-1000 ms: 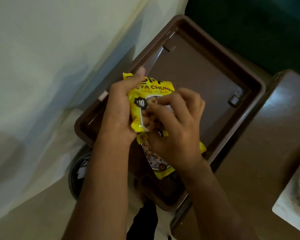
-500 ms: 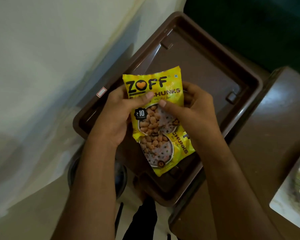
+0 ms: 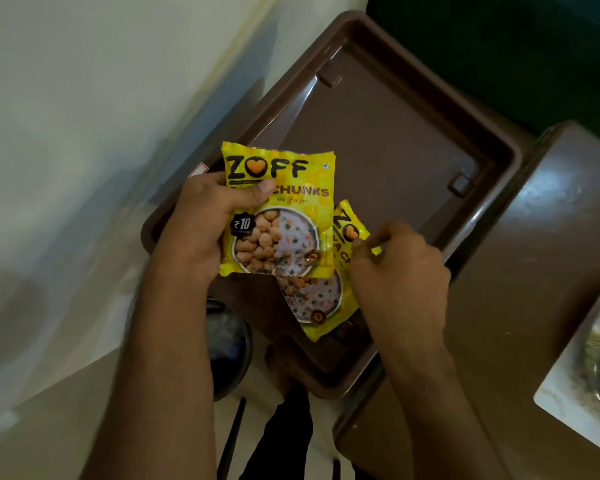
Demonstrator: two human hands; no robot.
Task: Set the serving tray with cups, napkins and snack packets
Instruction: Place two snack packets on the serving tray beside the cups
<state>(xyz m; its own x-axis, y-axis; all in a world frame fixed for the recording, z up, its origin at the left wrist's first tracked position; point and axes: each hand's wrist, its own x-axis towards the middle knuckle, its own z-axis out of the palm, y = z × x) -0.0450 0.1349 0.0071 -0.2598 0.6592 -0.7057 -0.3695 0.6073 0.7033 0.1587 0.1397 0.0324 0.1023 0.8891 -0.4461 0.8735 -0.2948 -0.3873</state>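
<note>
Now | left hand [image 3: 201, 226] clamps upper packet [image 3: 279, 209], frame centre | right hand [image 3: 400, 271] pinches lower packet [image 3: 321, 299] corner | both above brown tray [image 3: 413, 140]

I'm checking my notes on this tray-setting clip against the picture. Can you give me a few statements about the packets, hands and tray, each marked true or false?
1. The left hand grips the upper packet. True.
2. Only one yellow packet is in view. False: a second packet lies partly under the first.
3. The right hand pinches the second packet's corner. True.
4. Cups already stand on the brown tray. False: no cups are on it.
5. The packets are printed ZOFF. True.
6. The tray is white. False: it is brown.
</note>
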